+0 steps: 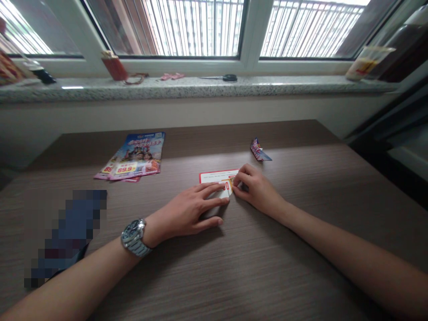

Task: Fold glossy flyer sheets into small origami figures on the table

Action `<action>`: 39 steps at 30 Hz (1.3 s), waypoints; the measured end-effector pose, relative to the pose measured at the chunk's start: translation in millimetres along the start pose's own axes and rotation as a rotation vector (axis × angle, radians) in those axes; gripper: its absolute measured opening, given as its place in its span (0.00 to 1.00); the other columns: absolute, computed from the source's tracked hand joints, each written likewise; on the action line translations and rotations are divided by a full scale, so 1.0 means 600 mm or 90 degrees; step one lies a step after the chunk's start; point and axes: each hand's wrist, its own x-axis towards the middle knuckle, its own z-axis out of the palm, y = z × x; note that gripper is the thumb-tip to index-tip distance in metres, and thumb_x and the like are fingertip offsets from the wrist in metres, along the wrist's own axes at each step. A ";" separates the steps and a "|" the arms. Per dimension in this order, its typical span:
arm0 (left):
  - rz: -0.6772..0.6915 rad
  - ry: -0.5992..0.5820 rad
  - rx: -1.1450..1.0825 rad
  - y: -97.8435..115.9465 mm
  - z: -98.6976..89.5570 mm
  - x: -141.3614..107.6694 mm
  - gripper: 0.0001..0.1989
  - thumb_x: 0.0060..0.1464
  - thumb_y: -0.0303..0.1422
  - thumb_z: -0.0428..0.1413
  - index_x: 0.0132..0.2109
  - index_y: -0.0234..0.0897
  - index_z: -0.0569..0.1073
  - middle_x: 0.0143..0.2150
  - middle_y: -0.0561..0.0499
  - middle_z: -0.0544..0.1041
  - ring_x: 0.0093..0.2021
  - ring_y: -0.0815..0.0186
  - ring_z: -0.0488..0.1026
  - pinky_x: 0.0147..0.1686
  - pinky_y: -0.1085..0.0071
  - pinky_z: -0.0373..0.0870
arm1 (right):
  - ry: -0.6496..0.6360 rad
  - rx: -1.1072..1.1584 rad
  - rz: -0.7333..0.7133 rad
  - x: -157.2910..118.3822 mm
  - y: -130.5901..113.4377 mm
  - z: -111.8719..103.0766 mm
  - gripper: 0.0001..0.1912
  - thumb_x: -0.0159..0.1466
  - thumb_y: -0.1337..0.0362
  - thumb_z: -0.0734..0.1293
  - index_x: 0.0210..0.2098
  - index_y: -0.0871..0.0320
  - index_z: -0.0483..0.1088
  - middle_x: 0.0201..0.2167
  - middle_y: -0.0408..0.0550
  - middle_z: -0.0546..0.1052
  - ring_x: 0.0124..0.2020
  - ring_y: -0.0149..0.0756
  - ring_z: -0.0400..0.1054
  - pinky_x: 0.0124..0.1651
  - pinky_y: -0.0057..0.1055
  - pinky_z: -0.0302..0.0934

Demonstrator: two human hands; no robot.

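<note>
A white printed leaflet [216, 175] with a red border lies on the table, one part of it apparently folded over with red and yellow print. My left hand [194, 206], a metal watch on its wrist, rests on the leaflet with fingers spread. At the leaflet's right side, my right hand [256, 187] has its thumb and fingertips pinched on the edge. Both hands cover much of the paper. Beyond the right hand sits a small folded paper piece [257, 150] in the same bright colours as the flyers.
Several colourful flyers [138, 156] are stacked at the back left of the wooden table [267, 267]. A blurred dark-blue object [75, 232] lies by my left forearm. On the stone windowsill [267, 87] are scissors [229, 77], a red item [114, 67] and a plastic cup [366, 64].
</note>
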 end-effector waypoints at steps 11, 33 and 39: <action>-0.003 0.008 -0.014 0.001 -0.002 -0.001 0.24 0.68 0.47 0.53 0.67 0.47 0.69 0.73 0.44 0.62 0.69 0.46 0.63 0.65 0.47 0.65 | 0.028 -0.013 0.031 0.010 0.045 -0.017 0.05 0.65 0.70 0.68 0.33 0.56 0.70 0.35 0.44 0.68 0.31 0.33 0.67 0.36 0.31 0.64; -0.010 -0.001 -0.019 -0.003 0.003 -0.003 0.24 0.69 0.46 0.52 0.67 0.47 0.68 0.74 0.44 0.60 0.71 0.48 0.61 0.67 0.47 0.63 | -0.017 0.037 -0.061 -0.011 -0.002 -0.006 0.04 0.67 0.69 0.69 0.36 0.55 0.71 0.38 0.47 0.72 0.40 0.38 0.69 0.43 0.34 0.65; -0.006 0.004 -0.013 -0.004 0.005 -0.003 0.24 0.69 0.46 0.53 0.67 0.46 0.68 0.74 0.44 0.59 0.72 0.48 0.59 0.68 0.48 0.62 | -0.056 0.053 -0.043 -0.013 -0.010 0.009 0.05 0.67 0.69 0.69 0.34 0.57 0.71 0.38 0.48 0.73 0.41 0.39 0.69 0.44 0.34 0.64</action>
